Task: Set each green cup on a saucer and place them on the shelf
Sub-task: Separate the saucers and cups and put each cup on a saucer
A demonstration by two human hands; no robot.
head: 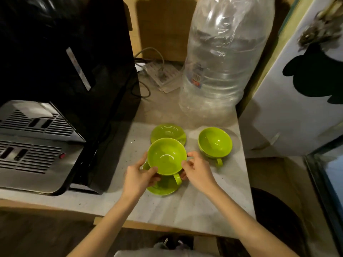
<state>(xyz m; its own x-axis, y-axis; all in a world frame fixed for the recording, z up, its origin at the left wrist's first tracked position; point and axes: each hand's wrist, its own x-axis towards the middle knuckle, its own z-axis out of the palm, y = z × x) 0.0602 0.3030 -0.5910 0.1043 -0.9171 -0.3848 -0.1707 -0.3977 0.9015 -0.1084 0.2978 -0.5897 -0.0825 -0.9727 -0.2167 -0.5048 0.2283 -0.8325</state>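
A green cup [167, 156] is held between both hands just over a green saucer [163, 188] near the counter's front, its handle pointing toward me. My left hand [138, 176] grips the cup's left rim and my right hand [198, 171] pinches its right rim. Whether the cup touches the saucer I cannot tell. Behind it lies a second green saucer [168, 132], bare. A second green cup [215, 142] stands on the counter to the right, handle toward me.
A black and steel coffee machine [46, 117] fills the left of the pale counter [194, 210]. A large clear water bottle [220, 58] stands at the back right, cables and a power strip [159, 75] behind. A white fridge door [297, 101] borders the right.
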